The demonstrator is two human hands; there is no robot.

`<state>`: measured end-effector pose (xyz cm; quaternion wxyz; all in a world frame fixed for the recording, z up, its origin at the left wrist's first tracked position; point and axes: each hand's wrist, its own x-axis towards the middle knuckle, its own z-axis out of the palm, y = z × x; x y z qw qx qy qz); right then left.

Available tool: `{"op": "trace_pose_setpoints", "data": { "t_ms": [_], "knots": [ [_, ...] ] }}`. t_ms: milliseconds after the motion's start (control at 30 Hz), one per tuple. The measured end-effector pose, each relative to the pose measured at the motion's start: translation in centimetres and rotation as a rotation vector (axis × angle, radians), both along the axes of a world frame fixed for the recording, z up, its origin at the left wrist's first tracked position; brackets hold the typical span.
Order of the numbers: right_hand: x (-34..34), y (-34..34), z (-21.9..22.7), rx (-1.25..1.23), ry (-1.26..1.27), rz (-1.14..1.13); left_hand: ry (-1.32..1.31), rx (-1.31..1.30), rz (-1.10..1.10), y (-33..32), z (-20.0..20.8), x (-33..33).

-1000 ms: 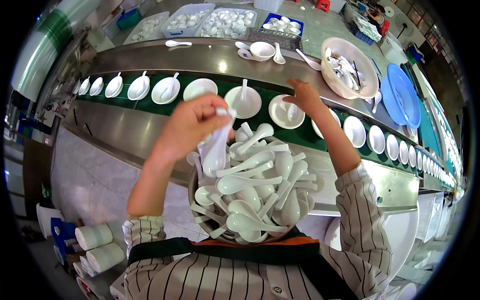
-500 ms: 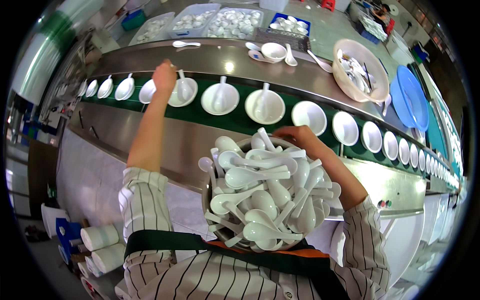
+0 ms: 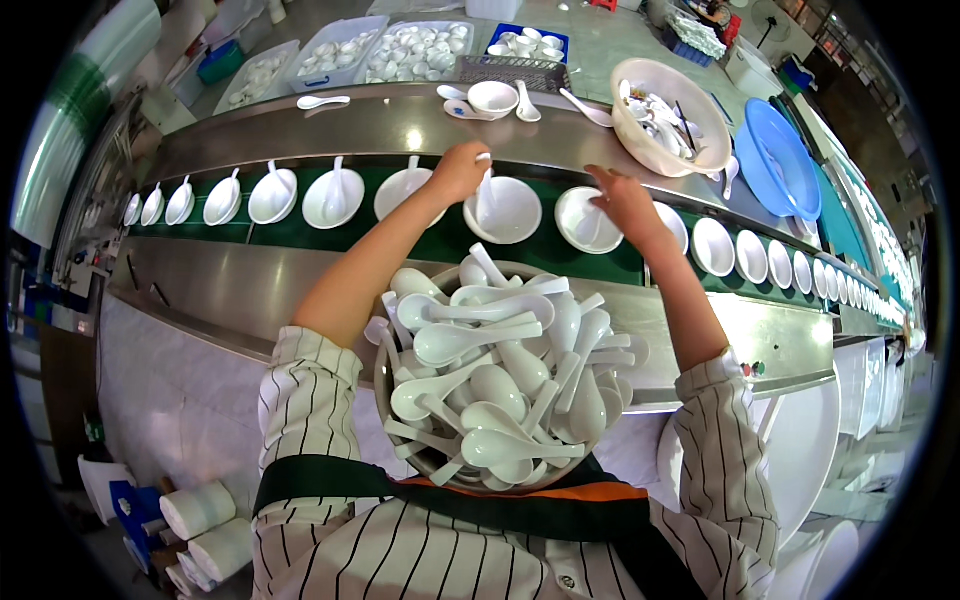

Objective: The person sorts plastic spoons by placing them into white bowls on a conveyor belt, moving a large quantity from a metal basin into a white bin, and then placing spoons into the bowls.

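A line of white bowls runs along the green conveyor belt (image 3: 345, 240). My left hand (image 3: 462, 172) pinches the handle of a white soup spoon (image 3: 487, 208), whose bowl end rests in a white bowl (image 3: 515, 222). To its right, my right hand (image 3: 628, 208) is over another white bowl (image 3: 570, 238). A second soup spoon (image 3: 590, 228) leans in that bowl, its handle running up under my fingers, which partly hide it. Against my body stands a large round container (image 3: 381, 375) heaped with loose white spoons (image 3: 500, 390).
Behind the belt, a steel ledge (image 3: 370, 125) carries several spoons, a small bowl (image 3: 493, 98), a cream basin (image 3: 640, 145) of spoons and a blue basin (image 3: 775, 165). Crates of white crockery (image 3: 420, 50) stand beyond. Bowls left of my hands hold spoons; several at right show none.
My left hand has moved right along the belt to another bowl with a spoon. My right hand has risen from the spoon container to a bowl, where a spoon now leans. The view has shifted.
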<state>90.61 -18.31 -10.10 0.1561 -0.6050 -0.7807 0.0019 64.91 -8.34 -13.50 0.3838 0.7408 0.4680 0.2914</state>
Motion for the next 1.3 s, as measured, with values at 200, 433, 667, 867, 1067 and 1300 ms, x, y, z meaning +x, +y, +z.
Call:
{"op": "trace_pose_setpoints", "data": {
  "t_ms": [200, 433, 667, 867, 1067, 1300],
  "knots": [
    [-7.0, -3.7, 3.3, -0.411, 0.585, 0.297, 0.364, 0.390, 0.222, -1.2, 1.7, -2.9],
    [-10.9, -5.1, 3.8, -0.453, 0.722, 0.502, -0.084, 0.301, 0.115, -3.1, 4.8, -3.2],
    [-6.3, -4.0, 6.0, -0.217, 0.970, 0.127, -0.322, -0.131, -0.151, -2.3, 4.6, 0.4],
    [3.5, 0.1, -1.1, 0.224, 0.474, -0.374, -0.170, -0.198, -0.387, -1.4, 3.6, 3.9],
    [0.4, -3.3, -1.4, 0.053, 0.380, -0.208, 0.126, 0.088, -0.190, -3.2, 3.7, 0.6],
    [-6.6, -8.0, 4.6, -0.388, 0.674, 0.573, -0.217, -0.563, -0.364, -10.4, 5.6, -8.3]
  ]
}}
